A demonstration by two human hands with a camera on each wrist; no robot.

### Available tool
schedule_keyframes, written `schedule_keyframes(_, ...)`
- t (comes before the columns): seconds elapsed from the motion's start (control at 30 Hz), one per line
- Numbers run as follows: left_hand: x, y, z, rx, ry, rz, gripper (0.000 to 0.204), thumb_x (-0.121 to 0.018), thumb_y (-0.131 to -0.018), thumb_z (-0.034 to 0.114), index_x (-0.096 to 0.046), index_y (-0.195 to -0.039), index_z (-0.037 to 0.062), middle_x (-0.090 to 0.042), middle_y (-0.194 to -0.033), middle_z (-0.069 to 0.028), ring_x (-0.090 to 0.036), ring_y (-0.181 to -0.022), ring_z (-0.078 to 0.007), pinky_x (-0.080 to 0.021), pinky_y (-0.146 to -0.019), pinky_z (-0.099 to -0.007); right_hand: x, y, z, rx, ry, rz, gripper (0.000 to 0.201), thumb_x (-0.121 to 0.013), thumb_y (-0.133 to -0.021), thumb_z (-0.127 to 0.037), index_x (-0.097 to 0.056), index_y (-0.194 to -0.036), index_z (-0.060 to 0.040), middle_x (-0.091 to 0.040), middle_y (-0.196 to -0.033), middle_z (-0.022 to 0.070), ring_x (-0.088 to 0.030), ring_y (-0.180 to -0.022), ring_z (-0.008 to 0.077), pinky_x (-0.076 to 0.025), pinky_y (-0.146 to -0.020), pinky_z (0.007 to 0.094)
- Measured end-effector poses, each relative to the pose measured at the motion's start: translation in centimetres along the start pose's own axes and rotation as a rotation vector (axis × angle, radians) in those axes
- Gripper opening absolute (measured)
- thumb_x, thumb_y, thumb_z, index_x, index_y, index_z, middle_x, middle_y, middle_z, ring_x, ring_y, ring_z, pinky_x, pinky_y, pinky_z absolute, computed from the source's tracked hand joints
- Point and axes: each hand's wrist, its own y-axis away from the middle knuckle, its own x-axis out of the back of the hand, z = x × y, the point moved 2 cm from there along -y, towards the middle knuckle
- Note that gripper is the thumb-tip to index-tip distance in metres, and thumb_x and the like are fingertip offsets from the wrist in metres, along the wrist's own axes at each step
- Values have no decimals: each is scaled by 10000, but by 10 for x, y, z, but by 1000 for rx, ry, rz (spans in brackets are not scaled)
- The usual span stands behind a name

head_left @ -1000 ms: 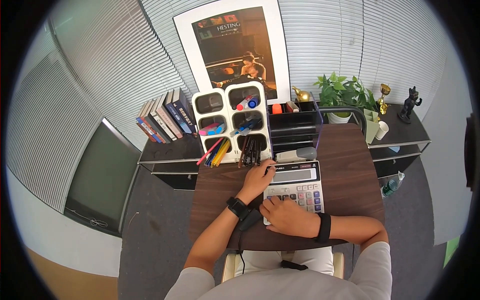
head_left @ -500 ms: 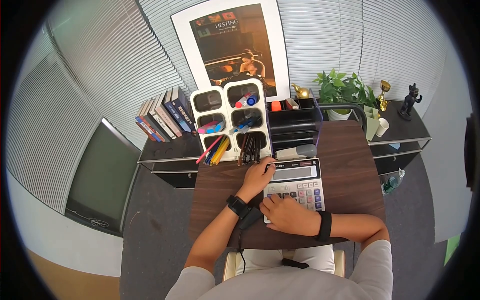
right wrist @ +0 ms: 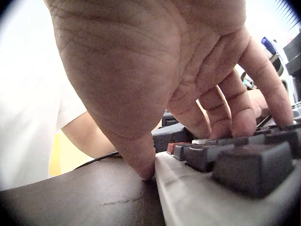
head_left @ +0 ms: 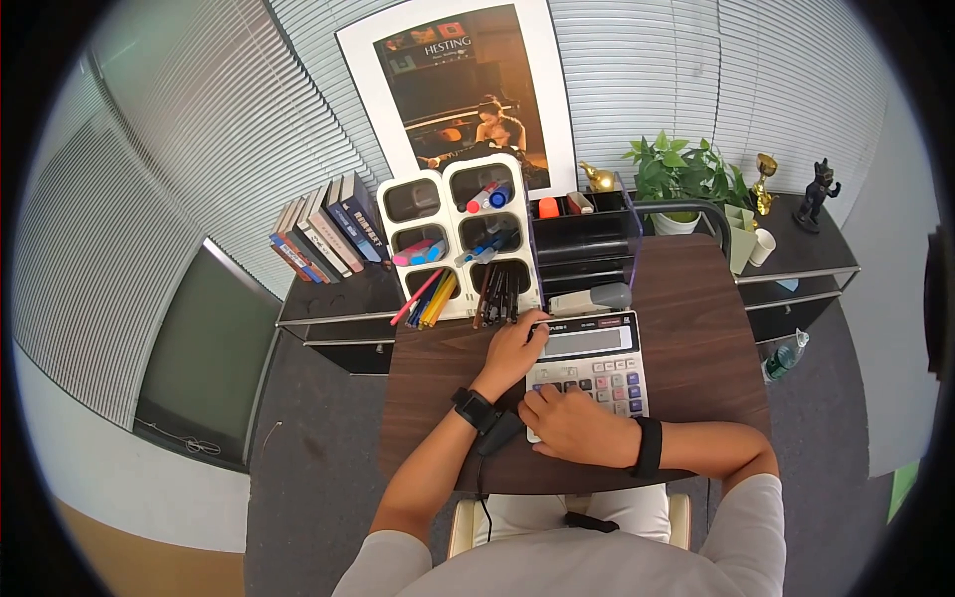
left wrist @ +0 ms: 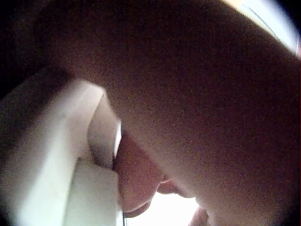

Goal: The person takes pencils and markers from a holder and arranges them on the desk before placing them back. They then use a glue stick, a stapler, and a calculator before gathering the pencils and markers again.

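A calculator point(head_left: 622, 370) with a wide display lies on the dark wooden desk point(head_left: 686, 318), tilted up toward its far end. My left hand point(head_left: 512, 353) grips its upper left corner, thumb beside the display. Dim and close, the left wrist view is mostly filled by that hand point(left wrist: 202, 89). Over the lower left keys lies my right hand point(head_left: 579, 426). The right wrist view shows its fingertips point(right wrist: 244, 123) down on the dark keys point(right wrist: 256, 167), while the thumb point(right wrist: 143, 157) stands on the desk against the calculator's side edge.
Beyond the calculator lies a grey-and-white stapler-like item point(head_left: 597, 297). A white pen organizer point(head_left: 463, 249) holding pens and pencils stands behind my left hand, beside a black tray rack point(head_left: 587, 239). A black corded piece point(head_left: 499, 436) lies by my left wrist.
The head view has shifted slightly. Both hands stay in place on the calculator, with the right fingers moving only a little over the keys.
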Motion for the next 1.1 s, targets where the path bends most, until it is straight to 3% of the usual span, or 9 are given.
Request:
schedule_keyframes(0.43,-1,0,0,11,8,-5,236,-506,-926,211,-585,-1088,59,-658,-954,-174,-639,-876,-340,-472,-770,-367,-1,0,0,-9,-6,-2,481,-714,-752,-384,-575,-999,5,-525,-917,70,-546,-867,202,-504,-630,301)
schedule_keyframes(0.5,-4,-1,-5,-100,11,88,220,-517,-916,235,-588,-1078,103,-635,-757,-173,-624,-769,-368,-468,-705,-437,-2,0,0,-7,-5,4,480,-714,-750,-385,-577,-994,5,-523,-915,70,-544,-865,201,-501,-623,299)
schedule_keyframes(0.6,-1,0,0,-48,11,53,221,-518,-917,237,-588,-1077,102,-634,-755,-173,-625,-769,-367,-466,-708,-433,-4,1,1,40,40,113,407,-701,-750,-364,-619,-912,0,-519,-833,56,-546,-793,179,-466,-536,277)
schedule_keyframes(0.83,-2,-1,-3,-65,16,53,219,-515,-920,237,-585,-1080,104,-630,-746,-175,-621,-750,-366,-460,-688,-432,-4,1,1,46,44,122,413,-698,-755,-369,-619,-918,3,-515,-835,59,-545,-802,181,-462,-530,271)
schedule_keyframes(0.9,0,-1,-1,-6,-3,5,234,-507,-929,217,-592,-1083,63,-662,-921,-162,-651,-830,-318,-478,-746,-357,-3,1,1,44,48,115,417,-698,-758,-371,-620,-923,4,-513,-836,58,-546,-804,179,-463,-527,271)
schedule_keyframes(1.1,0,0,0,8,-6,3,232,-506,-931,215,-594,-1081,62,-664,-925,-156,-650,-833,-314,-477,-746,-350,-5,1,2,41,38,109,420,-700,-756,-374,-620,-930,-1,-513,-842,55,-548,-812,178,-467,-523,273)
